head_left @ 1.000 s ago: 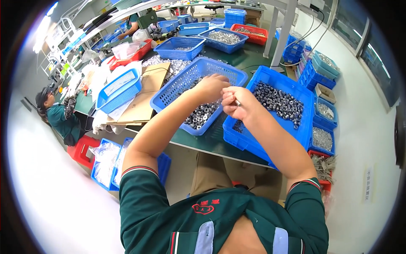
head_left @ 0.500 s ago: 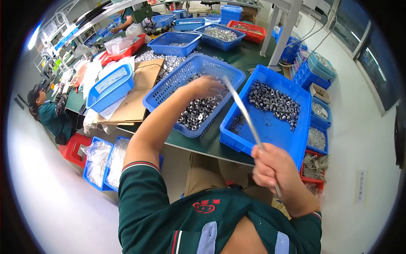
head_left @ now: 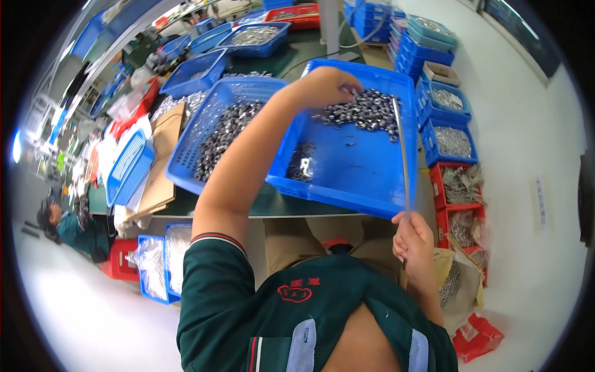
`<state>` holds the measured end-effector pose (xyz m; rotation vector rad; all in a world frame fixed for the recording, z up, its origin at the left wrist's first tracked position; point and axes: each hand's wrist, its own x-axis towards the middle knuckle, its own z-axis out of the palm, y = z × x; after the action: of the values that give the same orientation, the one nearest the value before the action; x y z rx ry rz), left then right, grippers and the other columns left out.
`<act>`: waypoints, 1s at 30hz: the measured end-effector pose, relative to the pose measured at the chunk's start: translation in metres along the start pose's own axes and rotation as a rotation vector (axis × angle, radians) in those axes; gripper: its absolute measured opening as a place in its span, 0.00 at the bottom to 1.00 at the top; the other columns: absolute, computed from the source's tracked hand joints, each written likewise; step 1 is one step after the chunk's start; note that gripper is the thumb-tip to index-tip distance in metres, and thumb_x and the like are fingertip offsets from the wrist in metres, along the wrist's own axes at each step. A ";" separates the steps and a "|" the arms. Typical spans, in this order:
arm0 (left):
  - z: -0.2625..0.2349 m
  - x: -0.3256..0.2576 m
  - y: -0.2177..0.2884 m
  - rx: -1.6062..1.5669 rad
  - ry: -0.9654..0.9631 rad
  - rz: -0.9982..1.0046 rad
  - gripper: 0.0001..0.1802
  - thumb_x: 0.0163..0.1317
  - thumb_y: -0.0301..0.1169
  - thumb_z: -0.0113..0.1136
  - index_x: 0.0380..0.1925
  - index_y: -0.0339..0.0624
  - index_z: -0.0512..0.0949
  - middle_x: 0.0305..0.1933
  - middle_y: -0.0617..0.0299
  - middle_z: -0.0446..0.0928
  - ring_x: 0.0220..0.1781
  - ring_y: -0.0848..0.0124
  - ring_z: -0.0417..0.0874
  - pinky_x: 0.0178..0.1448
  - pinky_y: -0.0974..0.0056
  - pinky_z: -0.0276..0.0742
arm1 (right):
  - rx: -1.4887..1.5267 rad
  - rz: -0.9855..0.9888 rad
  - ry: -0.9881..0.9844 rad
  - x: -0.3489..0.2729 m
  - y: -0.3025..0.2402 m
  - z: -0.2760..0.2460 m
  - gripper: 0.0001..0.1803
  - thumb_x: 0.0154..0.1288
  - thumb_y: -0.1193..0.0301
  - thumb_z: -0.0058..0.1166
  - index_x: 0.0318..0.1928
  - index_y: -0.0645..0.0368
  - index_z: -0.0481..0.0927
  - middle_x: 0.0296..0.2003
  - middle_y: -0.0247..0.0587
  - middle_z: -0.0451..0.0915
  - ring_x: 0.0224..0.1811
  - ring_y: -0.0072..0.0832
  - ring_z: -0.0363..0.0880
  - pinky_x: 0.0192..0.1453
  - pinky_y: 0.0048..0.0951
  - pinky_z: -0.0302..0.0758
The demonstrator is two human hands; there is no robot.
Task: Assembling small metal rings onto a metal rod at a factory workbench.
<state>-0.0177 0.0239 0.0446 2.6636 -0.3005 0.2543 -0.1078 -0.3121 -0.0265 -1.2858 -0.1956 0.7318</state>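
My right hand [head_left: 414,240] is closed round the lower part of a long, thin metal rod [head_left: 403,162]. The rod slants up along the right side of a blue plastic tray [head_left: 378,180], its far end beside a pile of small dark metal rings [head_left: 365,111]. Over the far left part of that pile is my left hand [head_left: 334,87], fingers bent and a little apart; I see nothing held in them. To the left stands a blue perforated basket [head_left: 186,152] with more dark rings [head_left: 230,133], partly hidden by my left forearm. Small dark pieces [head_left: 301,162] lie along the tray's left side.
A blue empty-looking basket [head_left: 130,167] rests on flat cardboard [head_left: 164,155] at the left. Stacked bins of metal parts [head_left: 452,141] line the right wall. A table post [head_left: 332,28] rises behind the tray. Another person [head_left: 77,229] sits far left.
My left hand has moved from the perforated basket to above the rings in the tray. The rod in my right hand has turned more upright and shifted right. The view has swung to the right.
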 end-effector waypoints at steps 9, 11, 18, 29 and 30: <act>0.091 0.019 -0.051 0.289 -0.123 -0.328 0.09 0.54 0.35 0.58 0.35 0.52 0.82 0.36 0.60 0.82 0.41 0.59 0.81 0.42 0.57 0.76 | 0.074 0.090 -0.010 -0.015 0.023 -0.039 0.06 0.69 0.70 0.45 0.39 0.59 0.69 0.15 0.23 0.59 0.11 0.10 0.53 0.15 0.14 0.51; 0.104 0.017 -0.054 0.318 -0.177 -0.413 0.09 0.53 0.36 0.60 0.34 0.51 0.81 0.35 0.59 0.81 0.40 0.58 0.81 0.42 0.57 0.76 | 0.079 0.086 -0.013 -0.011 0.023 -0.038 0.06 0.69 0.70 0.45 0.39 0.60 0.69 0.15 0.23 0.60 0.11 0.10 0.53 0.15 0.14 0.51; 0.120 0.010 -0.047 0.445 -0.099 -0.415 0.09 0.48 0.36 0.63 0.28 0.46 0.77 0.30 0.55 0.79 0.38 0.55 0.80 0.39 0.53 0.75 | 0.108 0.087 -0.082 0.006 0.019 -0.033 0.05 0.68 0.71 0.45 0.39 0.60 0.69 0.17 0.24 0.62 0.13 0.10 0.55 0.16 0.14 0.51; 0.069 0.012 -0.028 -1.018 -0.008 -0.621 0.10 0.58 0.27 0.56 0.39 0.38 0.77 0.36 0.57 0.81 0.35 0.69 0.83 0.35 0.68 0.76 | 0.065 0.116 -0.140 0.000 0.017 -0.029 0.07 0.69 0.71 0.43 0.39 0.62 0.69 0.18 0.25 0.62 0.14 0.10 0.56 0.17 0.14 0.52; 0.065 0.010 -0.023 -1.217 -0.002 -0.633 0.11 0.58 0.28 0.57 0.41 0.38 0.77 0.37 0.55 0.81 0.37 0.68 0.83 0.37 0.67 0.76 | 0.055 0.122 -0.167 0.001 0.015 -0.027 0.08 0.71 0.70 0.41 0.40 0.62 0.69 0.17 0.25 0.61 0.14 0.10 0.55 0.17 0.14 0.53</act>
<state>0.0059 0.0135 -0.0199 1.4318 0.3200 -0.1225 -0.0990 -0.3319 -0.0491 -1.1920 -0.2319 0.9442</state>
